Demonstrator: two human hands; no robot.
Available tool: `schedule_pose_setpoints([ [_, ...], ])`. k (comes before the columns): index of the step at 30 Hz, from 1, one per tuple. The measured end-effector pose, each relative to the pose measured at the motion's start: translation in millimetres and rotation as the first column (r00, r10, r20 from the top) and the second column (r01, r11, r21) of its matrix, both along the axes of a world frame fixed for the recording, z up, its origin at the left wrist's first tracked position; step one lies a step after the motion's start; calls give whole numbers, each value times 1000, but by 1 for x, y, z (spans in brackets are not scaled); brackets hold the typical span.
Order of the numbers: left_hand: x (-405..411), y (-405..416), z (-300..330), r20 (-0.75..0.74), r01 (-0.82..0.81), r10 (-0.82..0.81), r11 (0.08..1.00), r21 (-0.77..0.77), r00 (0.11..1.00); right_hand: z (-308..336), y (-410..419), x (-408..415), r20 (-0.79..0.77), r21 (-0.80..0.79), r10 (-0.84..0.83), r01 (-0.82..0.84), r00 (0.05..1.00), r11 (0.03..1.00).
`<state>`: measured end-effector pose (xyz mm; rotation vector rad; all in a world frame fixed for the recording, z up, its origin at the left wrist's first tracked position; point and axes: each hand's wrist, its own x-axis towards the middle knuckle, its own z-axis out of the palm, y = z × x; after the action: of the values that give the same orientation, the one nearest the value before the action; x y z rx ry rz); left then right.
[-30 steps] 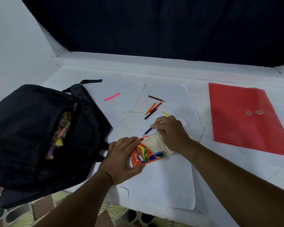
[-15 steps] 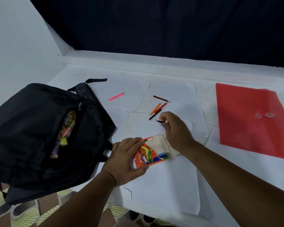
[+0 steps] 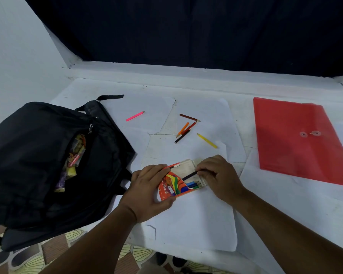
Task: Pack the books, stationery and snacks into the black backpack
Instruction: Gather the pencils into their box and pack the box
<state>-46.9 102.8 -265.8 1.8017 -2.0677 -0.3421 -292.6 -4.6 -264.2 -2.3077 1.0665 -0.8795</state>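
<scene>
The left hand (image 3: 151, 189) grips the orange cardboard pencil box (image 3: 179, 181) on the white paper-covered table (image 3: 196, 224). The right hand (image 3: 219, 175) pinches a dark coloured pencil (image 3: 189, 176), its long axis slanting down-left into the box, tip apparently leading. It could snag the torn flap or slip out beside the blue and green pencils.

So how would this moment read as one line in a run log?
left hand: holds pencil box | right hand: slides dark pencil into box | loose pencils on table: six
</scene>
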Motion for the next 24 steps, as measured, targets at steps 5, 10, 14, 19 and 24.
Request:
schedule_pose_setpoints([
  [5,0,0,0,-5,3,-3,1000,-1,1000,-6,1,1,-140,-25,68,-72,988,997],
  [10,0,0,0,8,-1,1,1000,5,1000,-6,1,1,-173,-3,82,-84,981,996],
  [14,1,0,-1,-3,-4,4,1000,12,1000,-3,3,1,-165,3,101,-102,981,995],
  [19,1,0,-1,-5,-4,4,1000,7,1000,-6,1,2,-145,42,83,-77,986,996],
  [24,1,0,-1,3,-8,8,1000,10,1000,-5,0,2,-116,101,62,-50,991,994],
])
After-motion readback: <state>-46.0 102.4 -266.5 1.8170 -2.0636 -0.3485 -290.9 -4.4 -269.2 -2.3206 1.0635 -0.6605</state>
